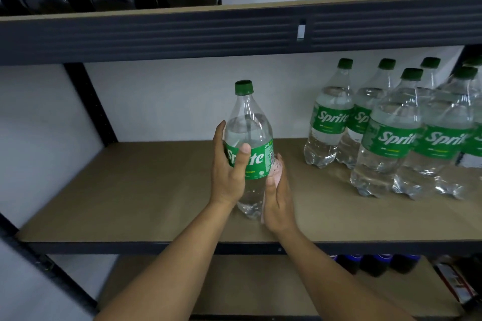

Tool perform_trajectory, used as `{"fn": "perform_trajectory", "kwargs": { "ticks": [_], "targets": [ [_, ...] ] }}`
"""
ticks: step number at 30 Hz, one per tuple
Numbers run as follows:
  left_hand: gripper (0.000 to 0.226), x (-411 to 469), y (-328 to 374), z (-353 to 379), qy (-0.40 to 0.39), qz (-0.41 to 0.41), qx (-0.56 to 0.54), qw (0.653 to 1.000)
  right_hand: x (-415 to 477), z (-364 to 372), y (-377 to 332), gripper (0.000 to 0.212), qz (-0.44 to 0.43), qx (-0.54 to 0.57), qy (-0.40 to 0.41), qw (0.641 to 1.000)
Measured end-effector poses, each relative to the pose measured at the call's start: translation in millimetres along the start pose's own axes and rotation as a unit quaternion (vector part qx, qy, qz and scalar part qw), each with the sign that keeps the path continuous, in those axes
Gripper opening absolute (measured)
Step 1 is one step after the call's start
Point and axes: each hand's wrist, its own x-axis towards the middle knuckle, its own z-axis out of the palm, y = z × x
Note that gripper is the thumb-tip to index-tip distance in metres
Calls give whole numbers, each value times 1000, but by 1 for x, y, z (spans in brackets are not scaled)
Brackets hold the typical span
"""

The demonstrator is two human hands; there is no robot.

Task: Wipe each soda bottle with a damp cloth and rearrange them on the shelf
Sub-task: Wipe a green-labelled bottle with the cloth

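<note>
My left hand [229, 172] grips the bottle [247, 122] at its label, steadying it upright on the shelf [130, 190], left of the other bottles [391, 138], so my flat right hand [279, 203] can press the cloth [276, 168] against its side.

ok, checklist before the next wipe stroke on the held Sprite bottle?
1. Grip: ok, left hand wraps its thumb and fingers round the bottle at the label.
2. Wipe contact: ok, right hand presses the cloth on the bottle's right side.
3. Closure: ok, green cap is on.
4. Bottle upright: ok.
5. Cloth damp: cannot tell.
6. Room to set down: ok, shelf is bare to the bottle's left.
</note>
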Motion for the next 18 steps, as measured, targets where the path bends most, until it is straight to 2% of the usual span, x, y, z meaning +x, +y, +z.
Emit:
{"fn": "perform_trajectory", "kwargs": {
  "ticks": [2, 5, 9, 14, 18],
  "targets": [
    [93, 3, 0, -4, -13, -2, 1, 1000, -2, -2, -1, 76, -6, 0, -6, 1000],
    [93, 1, 5, -2, -9, 3, -7, 1000, -6, -2, -9, 60, -6, -3, -13, 1000],
    [86, -2, 9, 6, 8, 19, -19, 1000, 22, -1, -46, 65, -26, 41, -12, 999],
    [90, -1, 1, 5, 17, -2, -27, 1000, 99, -9, -132, 61, -126, -22, -38, 991],
    [97, -2, 5, 6, 20, -6, -30, 999, 108, -6, -135, 63, -167, -41, -48, 984]
  ]
}}
